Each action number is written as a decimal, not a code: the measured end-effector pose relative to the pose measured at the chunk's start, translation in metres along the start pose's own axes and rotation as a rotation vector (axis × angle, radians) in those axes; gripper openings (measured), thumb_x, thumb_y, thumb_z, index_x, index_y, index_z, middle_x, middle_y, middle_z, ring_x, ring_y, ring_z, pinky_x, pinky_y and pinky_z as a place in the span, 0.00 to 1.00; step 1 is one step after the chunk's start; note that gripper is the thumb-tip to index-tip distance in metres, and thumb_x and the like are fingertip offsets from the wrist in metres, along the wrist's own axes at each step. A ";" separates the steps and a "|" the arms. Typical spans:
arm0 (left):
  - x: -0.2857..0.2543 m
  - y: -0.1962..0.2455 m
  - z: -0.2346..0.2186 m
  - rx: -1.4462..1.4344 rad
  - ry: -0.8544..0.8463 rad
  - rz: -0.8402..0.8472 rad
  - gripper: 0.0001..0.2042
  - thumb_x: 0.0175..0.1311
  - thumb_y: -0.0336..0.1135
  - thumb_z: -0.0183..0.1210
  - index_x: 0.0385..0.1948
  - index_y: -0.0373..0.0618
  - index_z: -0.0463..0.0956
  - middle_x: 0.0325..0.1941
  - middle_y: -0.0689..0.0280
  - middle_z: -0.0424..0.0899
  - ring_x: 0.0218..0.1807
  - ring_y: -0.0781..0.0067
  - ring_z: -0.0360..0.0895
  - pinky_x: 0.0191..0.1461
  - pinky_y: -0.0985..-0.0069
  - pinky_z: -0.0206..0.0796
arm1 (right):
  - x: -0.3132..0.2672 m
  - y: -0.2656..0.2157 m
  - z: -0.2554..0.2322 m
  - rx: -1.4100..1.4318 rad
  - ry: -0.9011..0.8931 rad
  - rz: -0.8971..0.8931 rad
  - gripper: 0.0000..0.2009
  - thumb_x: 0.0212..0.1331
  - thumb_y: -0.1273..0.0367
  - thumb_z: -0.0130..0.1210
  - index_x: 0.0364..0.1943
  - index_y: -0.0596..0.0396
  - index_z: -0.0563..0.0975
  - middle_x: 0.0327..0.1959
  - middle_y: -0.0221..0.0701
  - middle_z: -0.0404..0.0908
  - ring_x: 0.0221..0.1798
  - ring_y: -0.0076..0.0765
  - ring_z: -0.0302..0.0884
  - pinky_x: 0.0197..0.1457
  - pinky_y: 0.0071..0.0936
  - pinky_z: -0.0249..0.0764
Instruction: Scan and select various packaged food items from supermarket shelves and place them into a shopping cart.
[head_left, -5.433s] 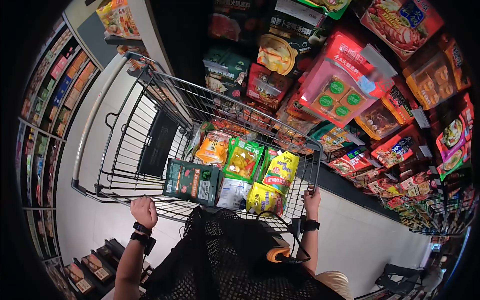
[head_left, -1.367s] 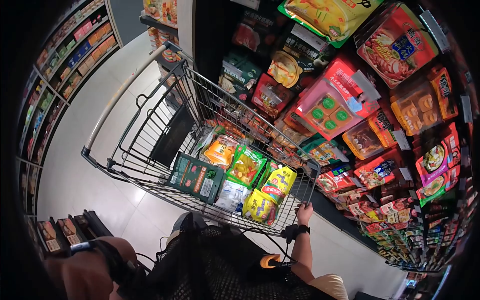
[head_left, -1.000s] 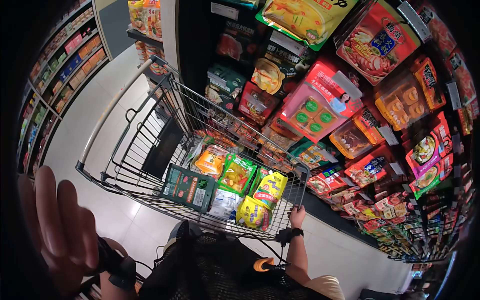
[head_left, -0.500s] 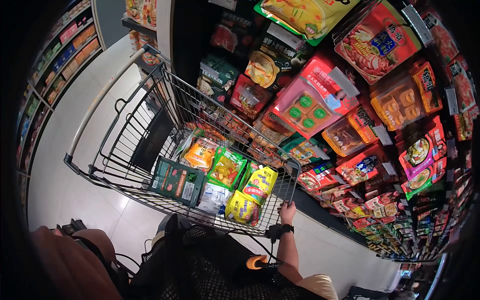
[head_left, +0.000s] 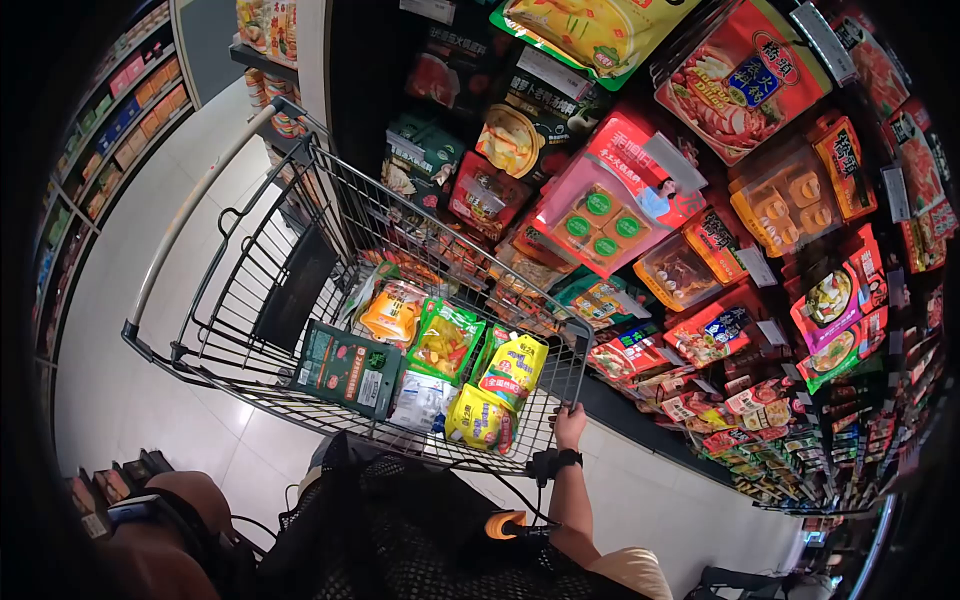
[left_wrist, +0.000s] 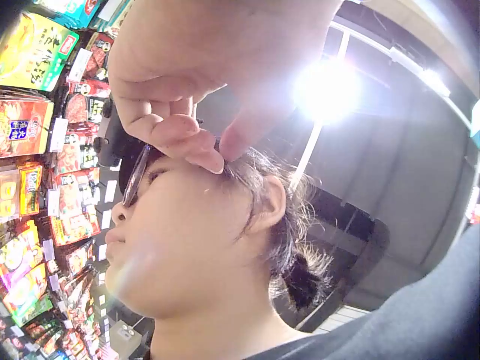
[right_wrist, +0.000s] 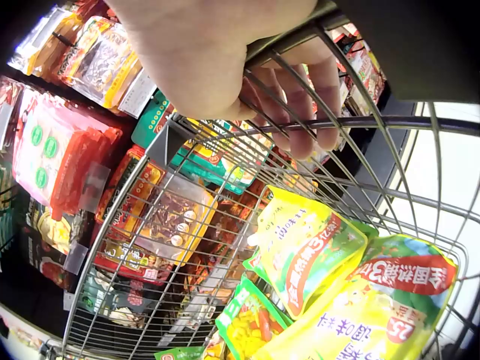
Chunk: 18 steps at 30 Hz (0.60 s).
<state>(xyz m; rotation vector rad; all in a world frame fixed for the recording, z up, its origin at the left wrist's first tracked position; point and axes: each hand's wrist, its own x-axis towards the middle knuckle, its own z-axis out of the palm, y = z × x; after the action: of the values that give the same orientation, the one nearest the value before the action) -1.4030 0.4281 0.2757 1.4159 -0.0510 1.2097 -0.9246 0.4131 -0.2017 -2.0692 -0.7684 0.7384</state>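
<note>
My right hand (head_left: 571,428) holds the end rim of a wire shopping cart (head_left: 235,378), its fingers curled over the bar in the right wrist view. Just below those fingers lie yellow spouted seasoning pouches (right_wrist: 307,244). Beside them in the cart are a green-edged packet (head_left: 446,340), an orange packet (head_left: 393,312), a white packet (head_left: 424,402) and a dark green package (head_left: 348,368). My left hand (left_wrist: 202,82) is raised to the head, fingers bent and thumb close to the fingertips at the hair (left_wrist: 259,169) by the temple.
Hanging hot pot seasoning packs (head_left: 745,85) crowd the dark shelf along the cart's far side. A grey pillar (head_left: 303,60) rises behind the cart, and stocked shelves (head_left: 125,100) line the left. Dark trays of boxes (head_left: 108,480) stand low at bottom left.
My left hand has left the cart's near rim and risen, palm spread on the way, to the head. My right hand stays on the rim; the cart sits slightly further left in view.
</note>
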 end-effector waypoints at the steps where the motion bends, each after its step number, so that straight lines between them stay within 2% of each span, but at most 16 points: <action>1: 0.000 -0.002 0.001 -0.014 -0.007 -0.005 0.09 0.55 0.23 0.54 0.16 0.44 0.69 0.16 0.68 0.69 0.16 0.78 0.66 0.15 0.85 0.47 | 0.000 0.000 -0.001 -0.003 0.001 0.000 0.03 0.58 0.77 0.44 0.34 0.61 0.69 0.22 0.35 0.77 0.19 0.30 0.78 0.18 0.25 0.72; 4: -0.001 -0.003 0.000 -0.063 -0.047 -0.017 0.09 0.55 0.22 0.53 0.16 0.43 0.69 0.15 0.68 0.70 0.16 0.78 0.66 0.15 0.85 0.47 | 0.002 0.004 -0.001 -0.028 -0.001 -0.004 0.03 0.60 0.76 0.43 0.36 0.59 0.68 0.23 0.33 0.76 0.18 0.28 0.75 0.16 0.24 0.70; 7: 0.001 0.008 -0.004 -0.151 -0.242 -0.095 0.10 0.55 0.22 0.52 0.14 0.43 0.68 0.14 0.68 0.69 0.14 0.77 0.66 0.14 0.84 0.46 | 0.002 0.009 0.003 0.024 -0.016 0.006 0.03 0.61 0.76 0.42 0.36 0.58 0.67 0.23 0.33 0.76 0.17 0.27 0.75 0.16 0.24 0.70; 8: -0.003 0.013 -0.003 -0.151 -0.241 -0.093 0.10 0.55 0.22 0.52 0.14 0.43 0.68 0.14 0.68 0.69 0.14 0.77 0.66 0.14 0.84 0.46 | 0.000 0.008 0.002 0.019 -0.001 0.020 0.03 0.59 0.77 0.43 0.35 0.60 0.68 0.23 0.34 0.77 0.18 0.28 0.76 0.17 0.25 0.71; 9: -0.009 0.019 -0.002 -0.150 -0.196 -0.044 0.11 0.54 0.22 0.51 0.13 0.44 0.67 0.14 0.68 0.68 0.15 0.78 0.66 0.14 0.85 0.45 | -0.001 0.006 0.001 0.014 0.014 0.033 0.04 0.57 0.77 0.43 0.34 0.62 0.69 0.23 0.35 0.77 0.19 0.29 0.78 0.19 0.26 0.73; 12: -0.009 0.023 -0.021 -0.128 -0.095 0.025 0.08 0.59 0.27 0.52 0.19 0.46 0.70 0.13 0.70 0.67 0.15 0.78 0.67 0.14 0.85 0.47 | -0.003 0.005 -0.003 0.012 0.015 0.024 0.04 0.58 0.78 0.43 0.35 0.62 0.69 0.23 0.35 0.77 0.19 0.29 0.77 0.19 0.25 0.73; 14: -0.007 0.006 -0.022 -0.091 0.006 0.209 0.03 0.59 0.32 0.56 0.27 0.48 0.72 0.15 0.70 0.69 0.15 0.77 0.67 0.14 0.85 0.48 | -0.003 0.004 -0.004 0.010 0.016 0.021 0.04 0.58 0.78 0.43 0.35 0.61 0.69 0.23 0.34 0.77 0.19 0.29 0.78 0.19 0.25 0.73; 15: -0.004 -0.004 -0.022 -0.067 0.061 0.299 0.04 0.59 0.35 0.57 0.31 0.49 0.73 0.15 0.70 0.71 0.16 0.77 0.67 0.14 0.84 0.49 | -0.003 0.003 -0.003 -0.002 0.019 0.031 0.04 0.58 0.78 0.43 0.35 0.61 0.69 0.23 0.34 0.77 0.19 0.29 0.78 0.19 0.25 0.73; 18: 0.002 0.004 0.016 0.388 0.274 0.021 0.06 0.57 0.35 0.60 0.33 0.50 0.73 0.16 0.70 0.70 0.16 0.77 0.67 0.15 0.83 0.50 | -0.002 0.003 0.002 0.007 0.014 0.034 0.04 0.58 0.78 0.44 0.36 0.61 0.69 0.23 0.34 0.77 0.19 0.29 0.78 0.19 0.25 0.73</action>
<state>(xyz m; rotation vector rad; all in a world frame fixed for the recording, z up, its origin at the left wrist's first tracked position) -1.3953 0.4160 0.2838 1.5665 0.3768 1.4761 -0.9265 0.4108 -0.2041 -2.0838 -0.7240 0.7427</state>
